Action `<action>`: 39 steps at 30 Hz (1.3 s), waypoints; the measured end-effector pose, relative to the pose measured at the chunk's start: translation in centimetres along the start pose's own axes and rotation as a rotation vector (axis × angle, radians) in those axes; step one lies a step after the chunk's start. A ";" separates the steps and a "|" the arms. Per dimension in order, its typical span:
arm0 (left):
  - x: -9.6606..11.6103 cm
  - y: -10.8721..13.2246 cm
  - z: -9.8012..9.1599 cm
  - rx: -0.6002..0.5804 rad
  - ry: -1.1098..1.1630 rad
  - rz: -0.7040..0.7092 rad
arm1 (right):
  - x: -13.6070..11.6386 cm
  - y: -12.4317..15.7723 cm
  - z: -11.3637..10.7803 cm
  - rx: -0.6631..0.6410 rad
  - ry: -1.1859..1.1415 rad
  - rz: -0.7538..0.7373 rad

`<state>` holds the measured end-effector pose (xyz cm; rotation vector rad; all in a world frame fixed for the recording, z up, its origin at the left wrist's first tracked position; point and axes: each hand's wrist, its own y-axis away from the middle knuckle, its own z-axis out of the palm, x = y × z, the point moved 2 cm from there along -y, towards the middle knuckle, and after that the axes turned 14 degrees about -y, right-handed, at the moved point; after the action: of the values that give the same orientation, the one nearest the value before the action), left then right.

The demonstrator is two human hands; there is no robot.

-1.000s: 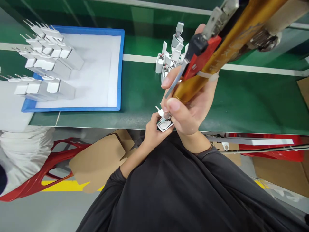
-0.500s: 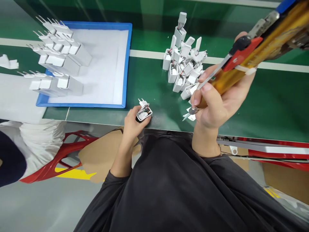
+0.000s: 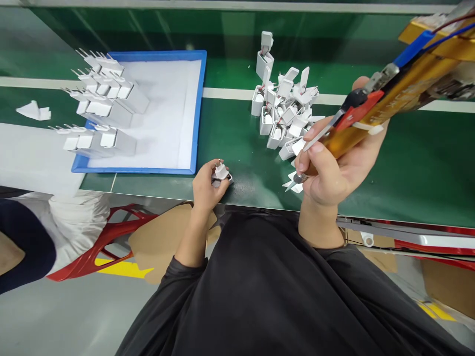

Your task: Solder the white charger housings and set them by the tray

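Near the front edge of the green bench, my left hand (image 3: 206, 189) is closed around a white plug charger (image 3: 221, 173). Its pronged cap is tipped over the housing, whose inside is partly hidden by the cap and my fingers. My right hand (image 3: 330, 173) grips a yellow glue gun (image 3: 365, 118) with a red lever, its nozzle pointing down and left toward the bench. Below that nozzle lie small white pieces (image 3: 297, 186). Just left of the right hand stands a cluster of white charger housings (image 3: 276, 134) with their caps open and wires showing.
A blue-rimmed tray (image 3: 200, 113) at the left holds rows of closed chargers (image 3: 118, 118) with prongs up. A white scrap (image 3: 34, 111) lies farther left. Another person in white (image 3: 79, 212) sits beside a red chair (image 3: 111, 237) at the lower left.
The charger's cap has tipped from standing open to lying over the housing in my left hand. My right hand still holds the glue gun. The whole view has shifted slightly.
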<state>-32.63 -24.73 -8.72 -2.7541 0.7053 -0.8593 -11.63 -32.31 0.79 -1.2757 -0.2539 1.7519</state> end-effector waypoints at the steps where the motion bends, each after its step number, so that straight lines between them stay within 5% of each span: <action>1: 0.1 0.0 -0.3 0.007 -0.056 0.073 | -0.2 0.1 -0.1 0.001 0.018 0.035; 5: 0.5 0.3 -1.7 -0.118 -0.131 0.267 | -0.5 0.2 -0.4 -0.008 0.041 0.091; 17: 0.2 1.2 -0.9 -0.057 -0.154 0.007 | -0.4 0.0 -1.0 -0.003 0.100 0.053; 23: 0.7 2.0 -0.9 -0.202 -0.386 0.085 | -0.5 0.2 -1.2 0.022 0.033 0.090; 26: -0.2 0.3 -2.7 -0.106 -0.387 0.044 | -0.6 0.3 -1.5 0.029 -0.017 0.116; 30: -4.8 -5.1 -5.8 0.091 -0.479 -0.124 | -0.8 0.4 -2.3 0.035 -0.037 0.140; 35: -11.0 -9.4 -7.1 -0.119 -0.534 -0.192 | -0.6 0.3 -3.4 0.062 -0.040 0.160; 37: -11.0 -9.8 -8.0 -0.070 -0.534 -0.163 | -0.4 0.3 -4.0 0.079 -0.020 0.177; 39: -9.0 -10.9 -9.1 0.111 -0.545 -0.093 | -0.4 0.4 -4.4 0.092 -0.001 0.194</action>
<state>-40.10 -11.07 -2.53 -2.7396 0.4121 -0.1283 -8.14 -34.30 -1.12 -1.2672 -0.0504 1.9054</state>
